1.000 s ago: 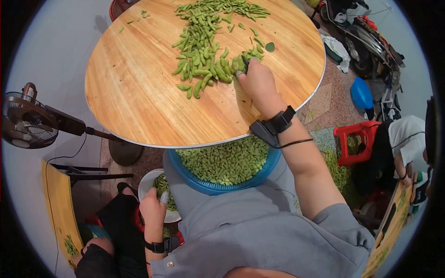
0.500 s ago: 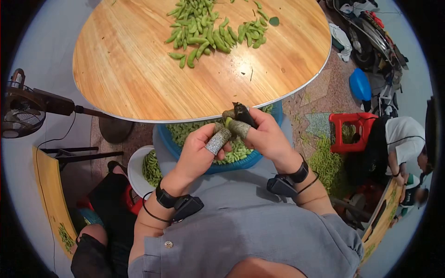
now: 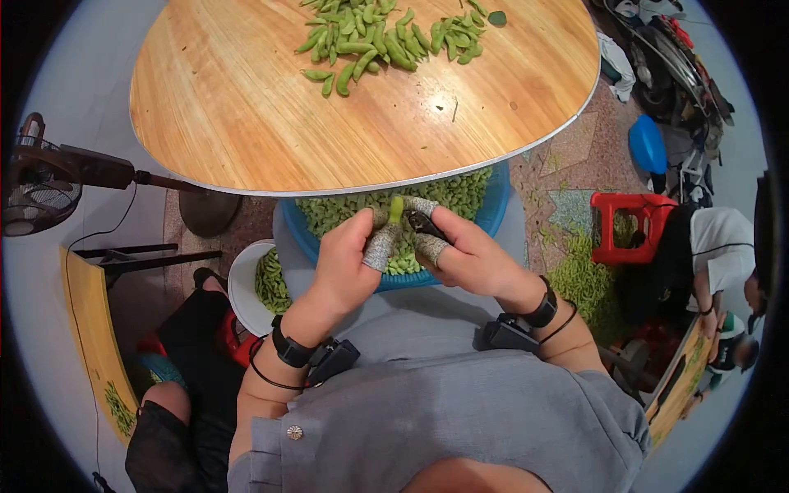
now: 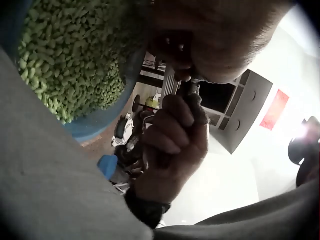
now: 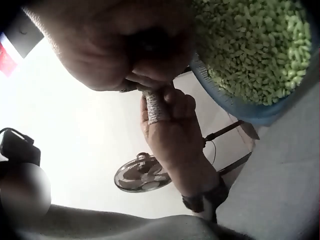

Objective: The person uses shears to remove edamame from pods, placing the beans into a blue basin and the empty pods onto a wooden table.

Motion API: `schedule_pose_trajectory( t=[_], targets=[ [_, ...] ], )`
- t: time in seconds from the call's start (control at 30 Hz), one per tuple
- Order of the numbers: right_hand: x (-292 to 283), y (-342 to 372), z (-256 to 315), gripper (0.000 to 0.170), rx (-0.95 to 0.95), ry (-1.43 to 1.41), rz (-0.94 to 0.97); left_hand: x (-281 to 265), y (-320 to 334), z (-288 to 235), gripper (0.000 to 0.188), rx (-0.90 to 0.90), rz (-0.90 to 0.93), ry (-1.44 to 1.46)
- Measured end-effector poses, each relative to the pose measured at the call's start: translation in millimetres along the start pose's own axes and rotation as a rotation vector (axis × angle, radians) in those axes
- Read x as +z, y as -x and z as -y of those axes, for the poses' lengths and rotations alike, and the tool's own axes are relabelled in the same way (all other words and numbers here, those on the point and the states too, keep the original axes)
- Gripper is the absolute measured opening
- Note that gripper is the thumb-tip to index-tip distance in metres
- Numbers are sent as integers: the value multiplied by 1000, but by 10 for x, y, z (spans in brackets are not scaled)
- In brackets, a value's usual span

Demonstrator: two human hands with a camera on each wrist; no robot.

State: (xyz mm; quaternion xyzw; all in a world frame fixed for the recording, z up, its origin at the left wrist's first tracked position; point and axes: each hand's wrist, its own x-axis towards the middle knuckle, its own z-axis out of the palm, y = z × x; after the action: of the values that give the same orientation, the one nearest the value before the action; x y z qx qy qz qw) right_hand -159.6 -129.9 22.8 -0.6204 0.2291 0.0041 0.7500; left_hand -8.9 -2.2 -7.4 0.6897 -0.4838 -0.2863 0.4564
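Observation:
Over a blue basin (image 3: 500, 194) on the person's lap, the two hands meet close together. The left hand (image 3: 343, 256) pinches a green bean pod (image 3: 396, 210) between thumb and index finger, both wrapped in greyish tape. In the right hand (image 3: 477, 256), also with taped thumb and finger, is a small black tool (image 3: 426, 227); its kind cannot be told. The tool's end lies right by the pod. Shelled green beans (image 3: 329, 215) fill the basin, seen too in the left wrist view. Both wrist views show the hands from below, their grip mostly in shadow.
A round wooden table (image 3: 271, 131) stands in front, bearing a pile of pods (image 3: 362, 33). Left of the basin is a white bucket (image 3: 239, 283) with pods in it. A fan (image 3: 49, 185) stands far left, a red stool (image 3: 604, 230) right. Other people sit on both sides.
The right hand has come back from the pods on the table to the lap. The left hand has left the white bucket and joined it. The head view has tilted down slightly.

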Motion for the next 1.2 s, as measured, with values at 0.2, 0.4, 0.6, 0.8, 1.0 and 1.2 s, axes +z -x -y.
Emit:
schedule_pose_trajectory(
  t=[0.2,0.4,0.6,0.8,1.0,1.2],
  targets=[
    [-4,-14,-11,34,161,-273,92,-24,-18,5,10,317,-70,-306],
    [-10,-15,-101,30,377,-917,243,-128,61,88,13,-443,279,1135],
    [40,-2,-33,30,353,-687,151,-32,38,55,10,-125,60,169],
    [80,17,-42,33,279,-600,74,-48,34,26,4,11,5,-42],
    [-3,0,-207,31,65,-191,-79,-38,35,48,10,-413,130,618],
    [-59,-223,-423,20,-714,823,-378,21,64,-9,11,-329,245,333]
  ],
)
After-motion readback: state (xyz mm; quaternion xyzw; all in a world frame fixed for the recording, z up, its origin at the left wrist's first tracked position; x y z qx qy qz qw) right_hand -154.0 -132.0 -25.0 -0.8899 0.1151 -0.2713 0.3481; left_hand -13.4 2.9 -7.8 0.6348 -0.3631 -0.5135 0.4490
